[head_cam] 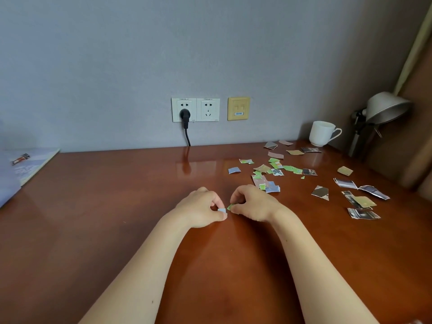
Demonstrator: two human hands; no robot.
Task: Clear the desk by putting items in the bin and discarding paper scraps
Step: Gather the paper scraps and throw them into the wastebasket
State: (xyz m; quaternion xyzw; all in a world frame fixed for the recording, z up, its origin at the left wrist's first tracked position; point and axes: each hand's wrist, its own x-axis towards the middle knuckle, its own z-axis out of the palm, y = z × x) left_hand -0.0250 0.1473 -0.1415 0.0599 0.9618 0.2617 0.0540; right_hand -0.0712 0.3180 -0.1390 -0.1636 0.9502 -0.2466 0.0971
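Note:
Both hands meet over the middle of the brown wooden desk [117,206]. My left hand [201,209] pinches a small pale blue paper scrap [222,210] between thumb and fingers. My right hand [253,203] pinches a small green paper scrap [230,206] right beside it. Several torn paper scraps [268,170], green, blue, tan and grey, lie scattered over the desk's right half. Larger dark photo-like pieces [361,199] lie further right. No bin is in view.
A white mug [322,133] stands at the back right near a grey desk lamp [383,108]. Wall sockets [195,109] with a black plug and cable sit above the desk's back edge. A blue booklet [28,167] lies at the far left.

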